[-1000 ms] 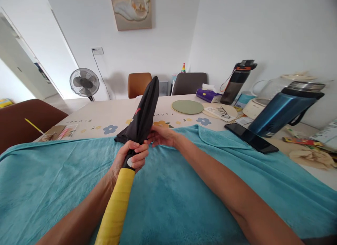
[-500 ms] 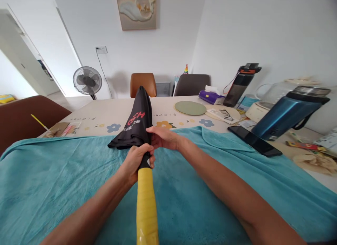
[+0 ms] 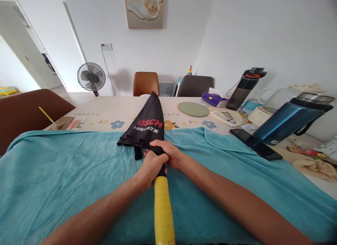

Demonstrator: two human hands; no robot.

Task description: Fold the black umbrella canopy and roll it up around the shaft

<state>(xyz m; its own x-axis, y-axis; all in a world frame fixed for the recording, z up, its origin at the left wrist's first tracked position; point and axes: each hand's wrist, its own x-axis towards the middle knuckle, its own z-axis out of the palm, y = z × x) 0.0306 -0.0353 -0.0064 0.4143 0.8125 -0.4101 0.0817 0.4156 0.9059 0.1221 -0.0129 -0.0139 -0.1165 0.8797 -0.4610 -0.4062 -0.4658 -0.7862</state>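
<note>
A folded black umbrella (image 3: 147, 120) with red and white lettering points away from me over the table, its loose fabric fanned to the left. Its yellow handle (image 3: 163, 210) runs toward me. My left hand (image 3: 152, 165) is wrapped round the black part just above the handle. Right beside it, my right hand (image 3: 168, 152) is closed on the lower edge of the fabric, thumb on top; its other fingers are partly hidden. A short black strap (image 3: 138, 153) hangs from the fabric's lower edge, left of my hands.
A teal blanket (image 3: 79, 174) covers the near side of the table. To the right are a phone (image 3: 255, 144), a blue thermos (image 3: 289, 118), a dark bottle (image 3: 244, 88), a purple tissue pack (image 3: 214, 99) and a green round mat (image 3: 193, 109). Pencils (image 3: 75, 123) lie at left.
The umbrella has swung right in view and its fabric is spread wider and flatter, with more lettering showing. The strap has come into sight. My right hand has moved in against the left.
</note>
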